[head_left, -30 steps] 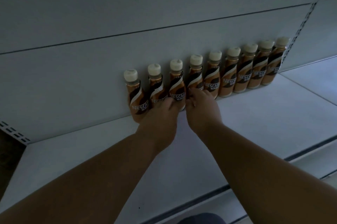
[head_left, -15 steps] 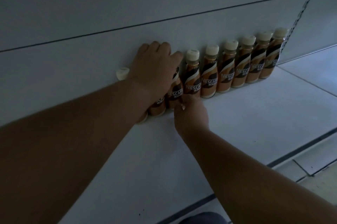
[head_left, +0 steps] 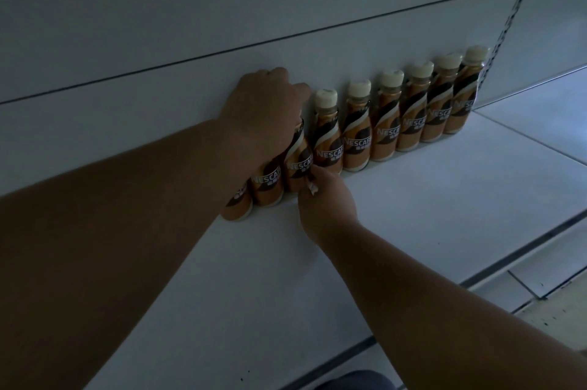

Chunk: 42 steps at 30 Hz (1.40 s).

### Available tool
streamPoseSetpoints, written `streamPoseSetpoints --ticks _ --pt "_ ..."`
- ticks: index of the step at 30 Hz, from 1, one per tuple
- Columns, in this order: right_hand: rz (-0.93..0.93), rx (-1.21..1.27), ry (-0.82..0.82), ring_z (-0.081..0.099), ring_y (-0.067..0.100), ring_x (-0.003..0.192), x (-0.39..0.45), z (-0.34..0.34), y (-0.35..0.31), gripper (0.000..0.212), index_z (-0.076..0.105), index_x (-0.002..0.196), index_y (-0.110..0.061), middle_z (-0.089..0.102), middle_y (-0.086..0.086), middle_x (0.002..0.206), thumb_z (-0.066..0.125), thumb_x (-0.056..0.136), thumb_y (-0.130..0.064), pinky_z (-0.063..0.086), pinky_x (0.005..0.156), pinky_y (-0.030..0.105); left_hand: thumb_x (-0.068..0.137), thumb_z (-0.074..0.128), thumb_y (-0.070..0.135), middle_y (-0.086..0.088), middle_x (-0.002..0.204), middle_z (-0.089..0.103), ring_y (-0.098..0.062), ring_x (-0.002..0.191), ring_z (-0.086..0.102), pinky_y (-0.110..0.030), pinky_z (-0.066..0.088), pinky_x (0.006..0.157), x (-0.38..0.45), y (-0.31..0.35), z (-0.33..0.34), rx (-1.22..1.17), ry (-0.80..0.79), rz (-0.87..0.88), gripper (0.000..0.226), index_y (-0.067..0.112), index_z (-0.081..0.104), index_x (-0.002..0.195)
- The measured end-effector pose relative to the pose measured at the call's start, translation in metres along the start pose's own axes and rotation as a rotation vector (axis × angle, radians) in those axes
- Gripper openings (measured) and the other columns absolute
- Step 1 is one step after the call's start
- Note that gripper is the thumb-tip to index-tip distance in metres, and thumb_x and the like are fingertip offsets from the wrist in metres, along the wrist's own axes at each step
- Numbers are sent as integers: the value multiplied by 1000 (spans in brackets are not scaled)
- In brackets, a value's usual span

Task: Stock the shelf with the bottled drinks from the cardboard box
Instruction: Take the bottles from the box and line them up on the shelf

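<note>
A row of several brown and orange coffee bottles (head_left: 355, 135) with cream caps stands against the white back panel of the shelf (head_left: 428, 192). My left hand (head_left: 266, 113) lies over the tops of the leftmost bottles and hides their caps. My right hand (head_left: 324, 199) pinches the lower body of the third bottle from the left (head_left: 297, 164). The cardboard box is out of view.
The shelf's front edge (head_left: 524, 246) runs diagonally at lower right, with a lower shelf and tiled floor (head_left: 546, 281) beyond. A perforated upright rail (head_left: 508, 21) marks the right end of the row. A dark shoe tip (head_left: 352, 381) shows at the bottom.
My left hand has lifted from the bottle bases to cover the caps at the row's left end. My right hand has slid left along the bottles' lower bodies. The view has shifted slightly.
</note>
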State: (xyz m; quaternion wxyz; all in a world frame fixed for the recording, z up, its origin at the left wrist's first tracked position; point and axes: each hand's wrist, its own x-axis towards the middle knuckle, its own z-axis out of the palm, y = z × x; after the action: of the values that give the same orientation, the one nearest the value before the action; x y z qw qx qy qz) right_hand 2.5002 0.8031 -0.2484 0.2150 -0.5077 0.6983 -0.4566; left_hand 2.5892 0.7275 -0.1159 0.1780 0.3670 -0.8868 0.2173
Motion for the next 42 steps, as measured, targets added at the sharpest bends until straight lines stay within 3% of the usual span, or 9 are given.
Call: streamPoseSetpoints --ticks 4,7,10,15,26,31,35,38,42 --pt "-5 -73 169 54 14 84 4 -14 8 16 64 99 -21 55 -4 95 49 92 -22 38 64 22 89 51 35 -15 97 57 -33 82 55 -41 43 71 7 2 -2 43 31 32 32 12 61 109" --pt "58 -62 262 49 12 83 15 -25 14 13 60 100 -21 51 -4 97 50 93 -25 35 64 24 88 50 32 -15 98 58 -34 80 56 -41 45 70 19 5 0 40 68 58 34 10 56 114" --pt "59 -69 234 46 11 83 23 -30 18 16 60 104 -22 49 -6 95 52 92 -28 32 61 23 91 50 31 -14 105 58 -34 87 57 -43 46 75 35 11 4 -10 6 79 35 14 53 121" --pt "98 -55 268 50 13 86 32 -26 15 19 61 106 -23 54 -7 93 57 88 -29 36 68 27 91 55 31 -10 95 59 -30 81 56 -40 42 71 45 21 10 77 -16 147 25 17 61 111" --pt "88 -73 205 58 16 73 42 -39 21 13 67 86 -21 62 -3 79 59 87 -30 52 64 33 89 57 21 -11 93 56 -27 81 52 -34 38 66 52 26 11 50 -57 96 19 11 61 104" --pt "54 -46 345 52 12 88 40 -53 36 16 62 104 -23 52 -7 98 51 94 -25 38 68 21 85 58 35 -12 100 57 -30 88 54 -41 44 73 62 36 14 40 0 130 35 13 55 112" --pt "14 -36 271 44 7 99 41 -54 42 32 56 127 -24 52 -1 123 48 96 -24 36 81 23 88 56 22 -11 101 56 -30 90 54 -40 42 70 80 51 18 42 -37 194 29 16 54 116" --pt "0 -26 269 43 6 98 43 -50 45 34 54 129 -25 52 -1 125 45 97 -23 35 80 22 89 51 16 -12 97 54 -29 87 51 -35 33 65 90 58 20 68 -52 197 22 13 55 110" --pt "11 -45 241 47 11 107 47 -52 48 38 48 134 -23 50 -1 130 45 97 -28 35 85 23 92 49 24 -14 98 55 -30 88 51 -35 33 66 96 61 19 106 -66 197 20 11 54 108"
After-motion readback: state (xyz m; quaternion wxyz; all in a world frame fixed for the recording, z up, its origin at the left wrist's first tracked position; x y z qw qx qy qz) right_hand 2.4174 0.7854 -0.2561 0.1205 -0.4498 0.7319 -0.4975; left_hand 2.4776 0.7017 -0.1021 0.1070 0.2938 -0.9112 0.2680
